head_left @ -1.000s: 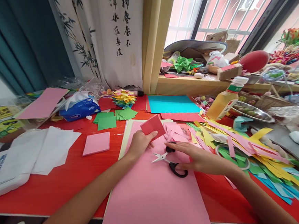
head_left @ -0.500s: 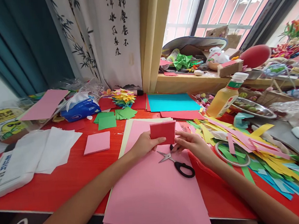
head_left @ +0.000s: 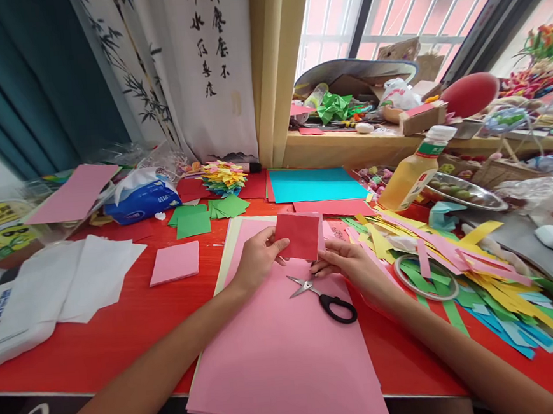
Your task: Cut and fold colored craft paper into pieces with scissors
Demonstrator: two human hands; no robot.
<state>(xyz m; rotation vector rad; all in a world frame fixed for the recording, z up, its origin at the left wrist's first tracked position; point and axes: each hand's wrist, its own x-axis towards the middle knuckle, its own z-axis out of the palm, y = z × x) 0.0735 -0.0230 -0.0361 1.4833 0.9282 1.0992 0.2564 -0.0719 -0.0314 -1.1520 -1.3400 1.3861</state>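
Observation:
Both hands hold one small red paper square (head_left: 299,234) upright above a large pink sheet (head_left: 287,346). My left hand (head_left: 256,259) pinches the square's left edge. My right hand (head_left: 350,262) grips its lower right edge from behind. Black-handled scissors (head_left: 322,298) lie open on the pink sheet just below the hands, touched by neither.
The red table (head_left: 124,334) carries a small pink square (head_left: 175,263), white sheets (head_left: 81,276), green squares (head_left: 196,221), a tissue pack (head_left: 144,198), a cyan sheet (head_left: 315,183), a yellow bottle (head_left: 411,177), a tape ring (head_left: 426,278) and a heap of coloured strips (head_left: 483,280). A cluttered windowsill (head_left: 348,147) runs behind.
My right hand left the scissors on the pink sheet and rose to the red square. The left hand turned the square upright, and now both hands hold it.

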